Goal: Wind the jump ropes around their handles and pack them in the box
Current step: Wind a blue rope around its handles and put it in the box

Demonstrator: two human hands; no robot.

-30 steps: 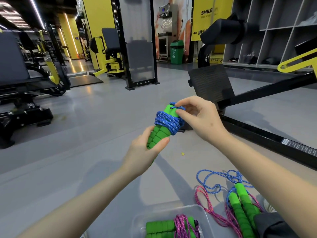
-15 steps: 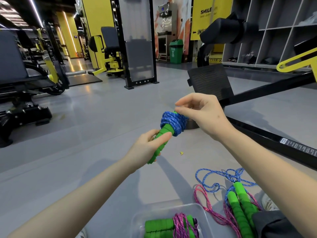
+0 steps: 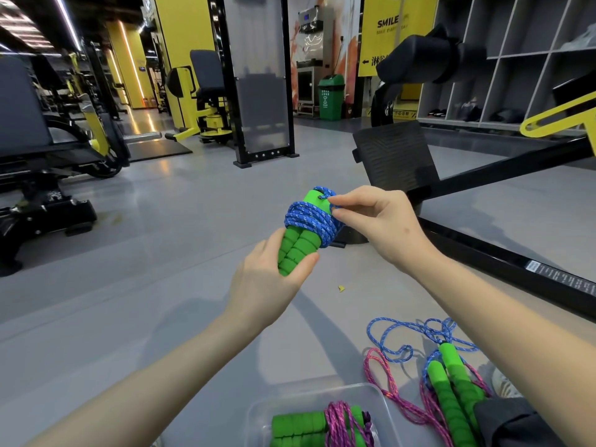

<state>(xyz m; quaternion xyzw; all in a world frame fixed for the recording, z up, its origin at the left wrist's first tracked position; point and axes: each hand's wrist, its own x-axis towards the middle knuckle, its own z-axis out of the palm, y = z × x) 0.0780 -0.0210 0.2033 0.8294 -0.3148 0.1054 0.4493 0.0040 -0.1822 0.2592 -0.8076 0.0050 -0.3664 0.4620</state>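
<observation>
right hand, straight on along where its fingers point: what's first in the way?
The blue rope wound on the green handles: the right hand points image-left, fingertips already pinching the rope's end. Just beyond it are the handles, gripped lower down by the left hand.

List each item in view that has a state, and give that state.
Blue rope: wound round its green handles.
Left hand: grips the handles.
Right hand: pinches the rope near the top.
Box: open, holds one wound pink rope.
Floor ropes: unwound, tangled beside the box.
</observation>
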